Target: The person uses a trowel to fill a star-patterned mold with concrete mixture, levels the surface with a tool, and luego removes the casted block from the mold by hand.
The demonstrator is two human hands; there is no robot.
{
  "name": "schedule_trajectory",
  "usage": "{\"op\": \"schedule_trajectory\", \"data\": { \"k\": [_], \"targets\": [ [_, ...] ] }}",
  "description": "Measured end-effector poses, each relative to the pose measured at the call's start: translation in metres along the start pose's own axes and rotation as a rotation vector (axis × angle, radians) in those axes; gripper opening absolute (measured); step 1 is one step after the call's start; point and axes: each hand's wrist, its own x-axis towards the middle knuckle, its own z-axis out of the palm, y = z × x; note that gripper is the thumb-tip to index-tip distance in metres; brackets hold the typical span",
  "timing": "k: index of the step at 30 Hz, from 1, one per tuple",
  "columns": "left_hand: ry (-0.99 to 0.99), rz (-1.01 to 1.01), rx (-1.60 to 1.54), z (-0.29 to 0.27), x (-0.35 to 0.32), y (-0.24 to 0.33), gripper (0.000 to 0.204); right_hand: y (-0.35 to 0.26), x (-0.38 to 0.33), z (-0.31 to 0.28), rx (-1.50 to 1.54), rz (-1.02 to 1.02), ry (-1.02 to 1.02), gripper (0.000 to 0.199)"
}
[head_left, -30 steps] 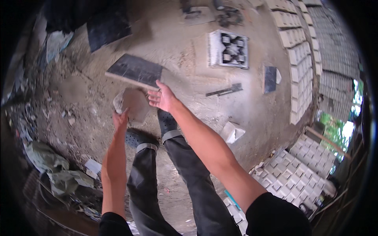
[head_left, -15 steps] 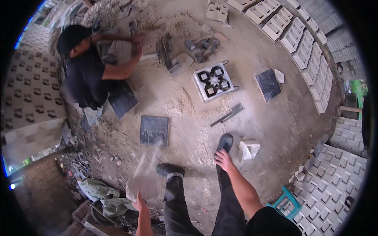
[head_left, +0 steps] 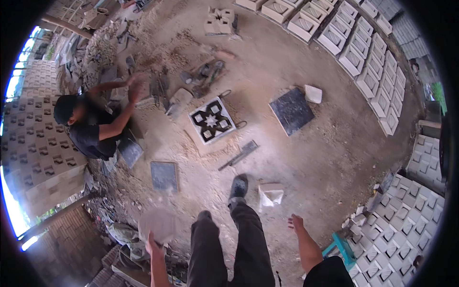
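Round thing [head_left: 160,224], lower L of frame, held up 1-handed, blurry all round. Biggest stuff 1st: block stack [head_left: 401,234] fills the lower R corner, co-worker [head_left: 93,131] is down low at upper L, arms out front. Sacking [head_left: 123,233] shows lower L, just beside the round thing in view. Mould [head_left: 211,120] sits nr centre, dark board [head_left: 165,176] L of centre.

Now the round thing itself: 1 hand at its near edge bears it, so prob. light & fairly stiff; blur hides the material, can't confirm. Pale face, poss. dusty, so might slip a bit. Fragile? Can't tell. Best hold, I'd say: mid near edge, thumb on top, fingers well under; 2nd hand on the far rim if it tips.

And the hands: left hand [head_left: 154,243] looks to be pinching that near edge, thumb showing, other fingers hidden. Right hand [head_left: 296,223], low & R of centre, free, fingers loosely spread, well apart.
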Motion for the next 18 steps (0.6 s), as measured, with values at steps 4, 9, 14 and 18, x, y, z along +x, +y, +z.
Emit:
{"op": "schedule_trajectory", "data": {
  "k": [4, 9, 14, 18],
  "targets": [
    [-0.139, 0.013, -0.005, 0.143, -0.053, 0.006, 0.073, -0.066, 0.003, -0.018, 0.025, -0.083, -0.031, 0.045],
    [-0.293, -0.022, 0.041, 0.300, -0.111, 0.008, 0.073, -0.153, 0.039, 0.001, 0.072, -0.114, -0.094, 0.047],
    [-0.412, -0.063, 0.033, 0.422, -0.136, -0.017, 0.074, -0.253, 0.114, 0.056, 0.042, -0.111, -0.214, 0.053],
    [-0.374, -0.017, 0.053, 0.510, -0.133, -0.052, 0.088, -0.357, 0.202, 0.110, 0.221, -0.130, -0.156, 0.065]
  ]
}}
